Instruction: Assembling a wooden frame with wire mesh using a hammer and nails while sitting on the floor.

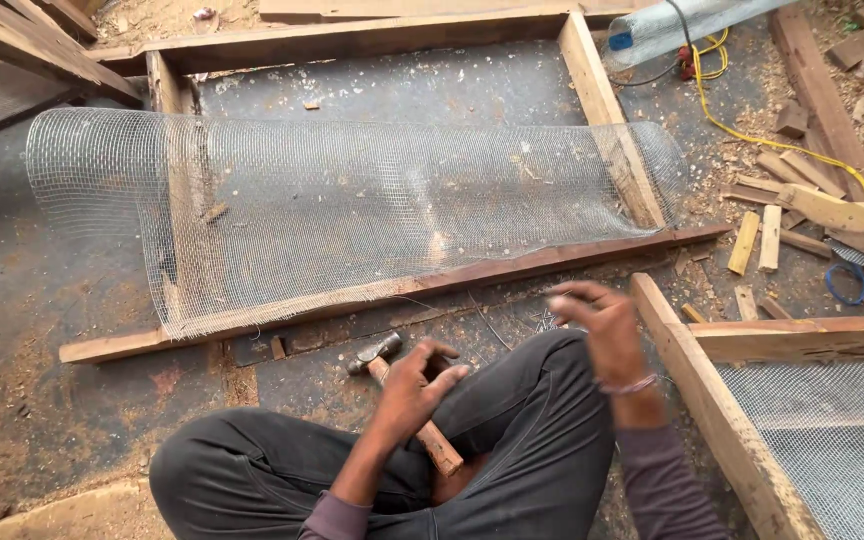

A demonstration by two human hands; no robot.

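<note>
I sit on the floor in dark trousers. My left hand (414, 390) is closed around the wooden handle of a hammer (375, 356), whose steel head points toward a long wooden rail (512, 268). That rail belongs to a rectangular wooden frame (592, 90). A curled sheet of wire mesh (352, 205) lies across the frame, its near edge resting on the rail. My right hand (604, 322) hovers above my knee with fingers bent and slightly blurred. Whether it pinches anything is unclear. A small heap of nails (545, 320) lies on the floor just left of it.
A second wooden frame with mesh (832, 430) lies at lower right. Short wood offcuts (767, 235) and shavings litter the right side. A yellow cable (752, 135) and a grey pipe (672, 28) lie at upper right. Timber planks (32, 45) cross the upper left.
</note>
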